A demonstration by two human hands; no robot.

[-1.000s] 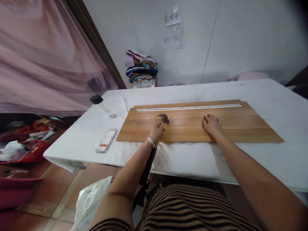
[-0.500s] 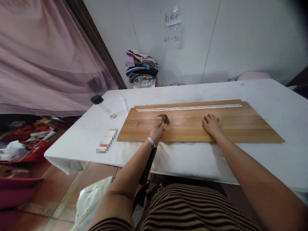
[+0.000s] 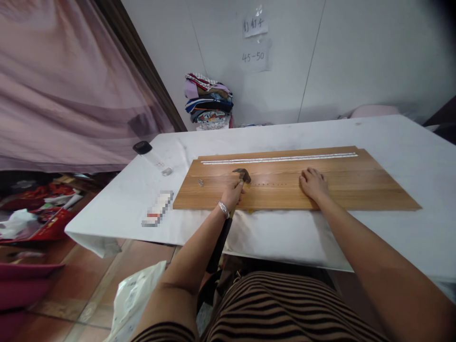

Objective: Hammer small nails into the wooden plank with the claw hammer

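Observation:
In my left hand (image 3: 232,191) is a claw hammer (image 3: 242,174), gripped close under its head, with the dark handle running back beneath my forearm. The hammer's head is over the left part of a brown wooden board (image 3: 370,190). From the head, a row of small dark nail heads or holes (image 3: 269,184) stretches to the right; which they are is too small to tell. My right hand (image 3: 313,183) rests on the board past the row's right end, fingers spread and holding nothing. A few small nails (image 3: 201,182) lie near the board's left end.
Two thin white strips (image 3: 278,159) run along the board's far edge. A clear bottle with a black lid (image 3: 142,147) lies on the white-covered table (image 3: 117,204), near a blurred-out flat object (image 3: 157,209). Folded clothes (image 3: 209,102) are stacked by the wall.

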